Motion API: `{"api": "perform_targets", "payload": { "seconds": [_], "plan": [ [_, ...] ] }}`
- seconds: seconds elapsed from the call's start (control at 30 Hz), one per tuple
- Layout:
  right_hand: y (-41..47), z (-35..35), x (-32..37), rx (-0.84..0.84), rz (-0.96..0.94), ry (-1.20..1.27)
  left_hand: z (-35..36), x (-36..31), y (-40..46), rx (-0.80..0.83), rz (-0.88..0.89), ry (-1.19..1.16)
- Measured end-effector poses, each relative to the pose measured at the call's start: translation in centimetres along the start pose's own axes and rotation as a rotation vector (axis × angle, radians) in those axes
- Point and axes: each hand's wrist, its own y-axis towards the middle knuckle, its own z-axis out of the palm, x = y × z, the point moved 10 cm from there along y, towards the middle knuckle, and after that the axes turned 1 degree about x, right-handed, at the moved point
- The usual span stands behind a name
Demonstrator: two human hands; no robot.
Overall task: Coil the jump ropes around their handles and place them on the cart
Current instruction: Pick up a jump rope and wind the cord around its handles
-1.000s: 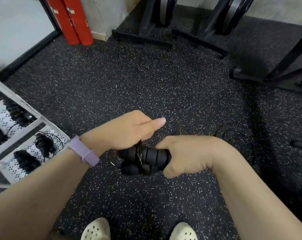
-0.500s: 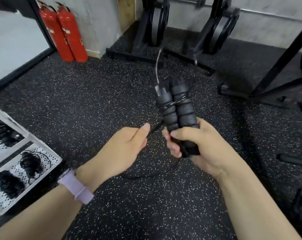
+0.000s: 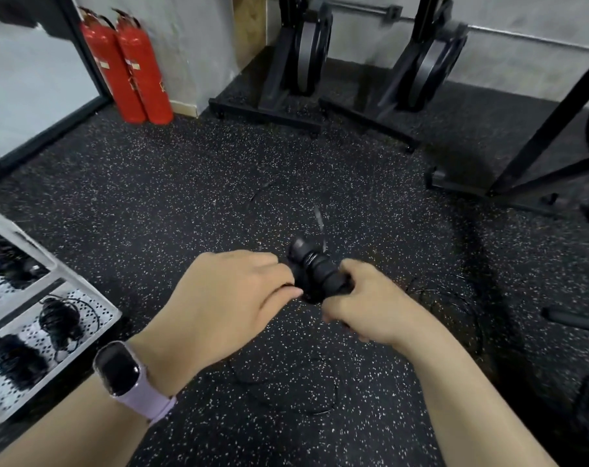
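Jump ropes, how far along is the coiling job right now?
Done: several coiled black ropes lie on the white perforated cart. In hand: the right hand grips the black foam handles while the left hand works the cord. Left: loose cord trails on the floor, and another rope lies uncoiled.
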Motion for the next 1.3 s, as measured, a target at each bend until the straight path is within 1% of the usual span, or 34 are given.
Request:
{"api": "perform_targets", "payload": {
  "seconds": [0.07,0.13,0.27,0.33,0.4,0.43,0.5,0.57,0.6,0.67,0.73,0.8,0.87,0.9,0.97,1.0,1.03,1.07,1.1,1.13,1.17,1.23,1.3],
  "plan": [
    [-0.4,1.5,0.5,0.095,-0.017,-0.246,0.0,-0.6,0.3,0.011,0.065,0.014],
    [-1.0,2.7,1.1,0.178,-0.045,-0.392,0.3,-0.3,0.6,0.055,0.071,0.044],
    [-2.0,4.0,1.9,0.302,-0.102,-0.521,1.6,1.1,0.4,0.154,0.015,0.045],
    [-2.6,4.5,1.8,0.368,-0.117,-0.529,2.7,2.5,0.0,0.261,-0.105,-0.03],
    [-3.6,5.1,1.7,0.48,-0.13,-0.463,3.9,4.2,-0.7,0.362,-0.267,-0.224],
    [-4.4,5.7,1.8,0.573,-0.143,-0.379,4.3,4.6,-1.0,0.403,-0.326,-0.36],
    [-6.1,6.7,2.9,0.762,-0.207,-0.146,5.3,4.2,-1.2,0.469,-0.38,-0.648],
    [-6.9,6.5,4.2,0.845,-0.304,0.065,6.5,3.7,-1.4,0.467,-0.411,-0.909],
    [-7.0,5.9,4.9,0.852,-0.361,0.176,7.0,3.5,-1.5,0.465,-0.439,-1.02],
    [-6.7,4.4,6.1,0.813,-0.457,0.419,7.3,4.6,-1.5,0.394,-0.497,-1.126],
    [-5.5,2.7,6.2,0.689,-0.478,0.633,7.4,4.8,-1.4,0.353,-0.562,-1.262],
    [-3.9,1.4,5.3,0.522,-0.429,0.743,7.3,3.7,-0.9,0.368,-0.619,-1.323],
    [-3.1,0.9,4.3,0.443,-0.386,0.725,7.0,2.8,-0.7,0.381,-0.607,-1.207],
    [-3.0,1.0,4.0,0.454,-0.371,0.689,6.7,2.8,-0.6,0.363,-0.605,-1.131],
    [-3.5,1.4,3.6,0.542,-0.351,0.618,6.5,3.6,-0.7,0.309,-0.618,-1.039],
    [-3.8,1.6,3.4,0.59,-0.345,0.582,6.3,4.1,-0.6,0.254,-0.64,-1.064],
    [-4.1,1.9,3.3,0.626,-0.34,0.552,5.8,4.5,-0.3,0.185,-0.667,-1.149],
    [-4.2,2.1,3.2,0.647,-0.334,0.534,5.7,4.4,0.1,0.14,-0.675,-1.283],
    [-4.2,2.4,3.1,0.661,-0.329,0.529,5.9,4.6,0.4,0.115,-0.688,-1.384],
    [-4.2,2.6,3.1,0.668,-0.325,0.531,6.2,4.8,0.6,0.108,-0.683,-1.437],
    [-4.2,2.7,3.0,0.675,-0.319,0.535,6.4,4.8,0.7,0.119,-0.665,-1.443],
    [-4.2,2.9,2.7,0.706,-0.281,0.526,6.2,5.6,0.6,0.096,-0.599,-1.342],
    [-4.4,2.9,1.6,0.735,-0.189,0.426,4.4,6.4,0.4,0.082,-0.513,-1.075]
  ]
}}
